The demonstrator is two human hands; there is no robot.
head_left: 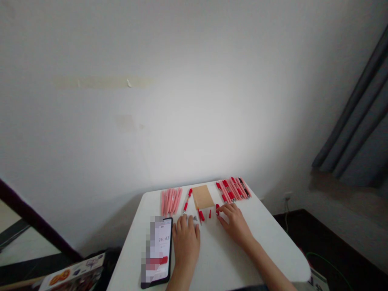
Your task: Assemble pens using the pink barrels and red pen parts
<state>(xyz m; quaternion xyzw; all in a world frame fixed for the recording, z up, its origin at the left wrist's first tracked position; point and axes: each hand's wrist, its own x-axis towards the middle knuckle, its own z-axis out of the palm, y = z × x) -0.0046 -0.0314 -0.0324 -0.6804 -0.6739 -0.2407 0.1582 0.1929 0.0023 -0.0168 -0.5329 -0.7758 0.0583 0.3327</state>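
Note:
My left hand (186, 234) lies flat on the white table, fingers stretched forward, with the phone beside it and small grey pieces (195, 218) by its fingertips. Thumb and forefinger of my right hand (232, 218) close on a short red pen part (217, 207). Between the hands lie a red pen grip piece (201, 215), a thin refill (199, 214) and a tiny red piece (210, 214). A red and clear pen (187, 201) rests beyond my left hand, next to a brown paper sheet (203, 196).
Several pink pens or sticks (171, 201) lie in a row at the back left. At the back right is a row of red, pink and black pens (233, 190). A phone (159, 252) showing a timer lies at the left edge of the table (218, 258).

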